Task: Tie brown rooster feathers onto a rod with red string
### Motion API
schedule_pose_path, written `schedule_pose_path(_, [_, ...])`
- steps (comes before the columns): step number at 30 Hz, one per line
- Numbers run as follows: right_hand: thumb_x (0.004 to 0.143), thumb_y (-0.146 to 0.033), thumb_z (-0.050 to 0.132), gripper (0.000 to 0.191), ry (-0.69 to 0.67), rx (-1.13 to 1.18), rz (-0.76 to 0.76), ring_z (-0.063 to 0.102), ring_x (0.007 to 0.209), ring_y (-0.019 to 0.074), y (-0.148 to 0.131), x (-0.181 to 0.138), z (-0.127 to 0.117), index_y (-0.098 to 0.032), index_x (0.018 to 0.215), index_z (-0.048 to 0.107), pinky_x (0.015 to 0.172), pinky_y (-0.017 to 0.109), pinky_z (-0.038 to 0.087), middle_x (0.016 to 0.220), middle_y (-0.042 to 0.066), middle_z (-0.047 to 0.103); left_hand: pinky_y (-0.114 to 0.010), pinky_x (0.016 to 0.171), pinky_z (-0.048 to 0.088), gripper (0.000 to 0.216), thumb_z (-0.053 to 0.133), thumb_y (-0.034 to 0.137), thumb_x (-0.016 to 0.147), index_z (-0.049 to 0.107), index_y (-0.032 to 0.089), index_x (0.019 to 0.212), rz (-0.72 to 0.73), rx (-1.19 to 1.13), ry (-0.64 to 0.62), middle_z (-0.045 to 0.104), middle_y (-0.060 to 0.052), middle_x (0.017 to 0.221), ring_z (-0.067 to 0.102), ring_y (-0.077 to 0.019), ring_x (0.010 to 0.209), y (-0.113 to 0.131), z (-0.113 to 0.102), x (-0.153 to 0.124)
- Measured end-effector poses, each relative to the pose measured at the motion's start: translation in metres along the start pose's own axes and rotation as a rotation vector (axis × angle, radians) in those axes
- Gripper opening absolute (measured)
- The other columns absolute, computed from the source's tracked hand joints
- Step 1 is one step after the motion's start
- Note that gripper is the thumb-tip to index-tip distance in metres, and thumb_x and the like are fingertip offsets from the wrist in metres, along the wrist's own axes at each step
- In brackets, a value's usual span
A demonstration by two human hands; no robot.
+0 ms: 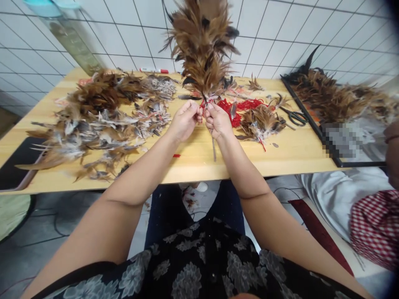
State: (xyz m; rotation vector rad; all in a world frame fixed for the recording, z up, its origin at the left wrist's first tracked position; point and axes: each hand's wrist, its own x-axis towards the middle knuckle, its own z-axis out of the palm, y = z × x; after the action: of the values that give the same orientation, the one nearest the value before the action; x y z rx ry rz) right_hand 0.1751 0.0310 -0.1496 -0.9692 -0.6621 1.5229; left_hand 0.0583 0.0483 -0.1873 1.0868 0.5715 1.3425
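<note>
A tall feather duster (205, 54) of brown and black feathers extends away from me toward the tiled wall. Both hands meet at its narrow lower end, where bits of red string show. My left hand (187, 118) is closed in a pinch at the left of this end, seemingly on the string. Fingers curled, my right hand (218, 118) pinches the duster's base from the other side. Below the hands a thin grey stick (214, 150) sticks out toward me. Just right of my right hand lies a tangle of red string (235, 114). What is between the fingertips is mostly hidden.
Loose feathers (115, 120) cover the table's left side, beside a phone (20, 162). To the right are a small feather bunch (262, 122), scissors (296, 117) and a black-edged tray (335, 153) of feathers. A marker (154, 70) lies near the wall. Another person's hand (392, 143) shows at the right edge.
</note>
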Motion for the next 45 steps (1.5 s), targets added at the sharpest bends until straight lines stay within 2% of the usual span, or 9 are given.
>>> schedule_pose_path(7, [0.11, -0.02, 0.044, 0.019, 0.007, 0.014, -0.057, 0.019, 0.038, 0.0008, -0.001, 0.016, -0.018, -0.018, 0.094, 0.054, 0.039, 0.013, 0.012, 0.056, -0.012, 0.037, -0.019, 0.062, 0.051, 0.033, 0.069, 0.028, 0.102, 0.054, 0.018, 0.074, -0.063, -0.114, 0.07, 0.06, 0.0, 0.074, 0.057, -0.0085, 0.063, -0.001, 0.004, -0.004])
schedule_pose_path(17, [0.112, -0.035, 0.045, 0.025, 0.012, -0.023, -0.099, 0.02, 0.041, 0.0005, 0.005, 0.029, -0.024, -0.021, 0.09, 0.044, 0.041, 0.012, 0.011, 0.062, -0.011, 0.035, -0.02, 0.069, 0.057, 0.028, 0.073, 0.035, 0.099, 0.061, 0.02, 0.079, -0.11, -0.042, 0.112, 0.068, -0.003, 0.081, 0.066, -0.0117, 0.073, -0.002, -0.004, -0.001])
schedule_pose_path(22, [0.109, -0.046, 0.051, 0.031, 0.028, -0.051, -0.151, 0.023, 0.043, 0.0014, -0.003, 0.032, -0.034, -0.023, 0.09, 0.042, 0.042, 0.013, 0.017, 0.067, -0.01, 0.037, -0.022, 0.068, 0.057, 0.021, 0.077, 0.031, 0.093, 0.063, 0.023, 0.079, 0.026, 0.13, 0.171, 0.072, -0.003, 0.093, 0.065, -0.0138, 0.078, 0.007, -0.029, 0.011])
schedule_pose_path(26, [0.113, -0.048, 0.036, 0.036, 0.108, 0.0, -0.17, 0.022, 0.045, 0.0034, -0.017, 0.023, -0.035, -0.022, 0.09, 0.045, 0.042, 0.015, 0.015, 0.065, -0.009, 0.039, -0.024, 0.068, 0.054, 0.019, 0.078, 0.03, 0.09, 0.063, 0.026, 0.081, 0.109, 0.421, 0.246, 0.066, -0.001, 0.085, 0.061, -0.0151, 0.078, 0.005, -0.054, 0.021])
schedule_pose_path(29, [0.114, -0.046, 0.033, 0.037, 0.116, 0.023, -0.211, 0.02, 0.045, 0.004, -0.027, 0.019, -0.039, -0.022, 0.089, 0.046, 0.042, 0.015, 0.014, 0.064, -0.008, 0.038, -0.029, 0.079, 0.053, 0.016, 0.08, 0.023, 0.085, 0.065, 0.025, 0.083, 0.157, 0.693, 0.179, 0.063, -0.002, 0.084, 0.059, -0.0178, 0.082, -0.001, -0.055, 0.02])
schedule_pose_path(32, [0.11, -0.043, 0.049, 0.025, 0.099, 0.003, -0.242, 0.025, 0.046, 0.0047, -0.033, 0.018, -0.045, -0.024, 0.093, 0.047, 0.041, 0.016, 0.018, 0.067, -0.007, 0.041, -0.033, 0.09, 0.049, 0.016, 0.08, 0.011, 0.078, 0.068, 0.022, 0.079, 0.133, 0.863, 0.04, 0.061, -0.004, 0.087, 0.058, -0.0202, 0.085, -0.008, -0.043, 0.013])
schedule_pose_path(39, [0.112, -0.016, 0.037, 0.027, 0.075, 0.084, -0.256, 0.018, 0.045, 0.0053, -0.038, 0.016, -0.049, -0.022, 0.085, 0.042, 0.041, 0.019, 0.014, 0.064, -0.006, 0.036, -0.035, 0.114, 0.033, 0.034, 0.082, 0.0, 0.067, 0.06, 0.026, 0.07, 0.042, 0.772, -0.068, 0.042, -0.003, 0.071, 0.051, -0.0299, 0.124, -0.036, -0.02, 0.025])
schedule_pose_path(43, [0.112, -0.021, 0.04, 0.026, 0.006, 0.11, -0.28, 0.019, 0.045, 0.0046, -0.036, 0.02, -0.053, -0.022, 0.086, 0.043, 0.04, 0.019, 0.015, 0.064, -0.006, 0.038, -0.03, 0.112, 0.034, 0.04, 0.076, -0.001, 0.072, 0.051, 0.028, 0.058, -0.007, 0.81, -0.106, 0.031, -0.002, 0.062, 0.051, -0.0253, 0.12, -0.042, -0.021, 0.041])
schedule_pose_path(45, [0.112, -0.022, 0.04, 0.026, 0.027, 0.095, -0.286, 0.019, 0.044, 0.0051, -0.036, 0.021, -0.054, -0.023, 0.086, 0.043, 0.039, 0.02, 0.015, 0.064, -0.006, 0.037, -0.031, 0.103, 0.04, 0.039, 0.073, -0.003, 0.073, 0.052, 0.026, 0.055, -0.009, 0.851, -0.087, 0.034, -0.003, 0.062, 0.054, -0.0256, 0.111, -0.034, -0.023, 0.046])
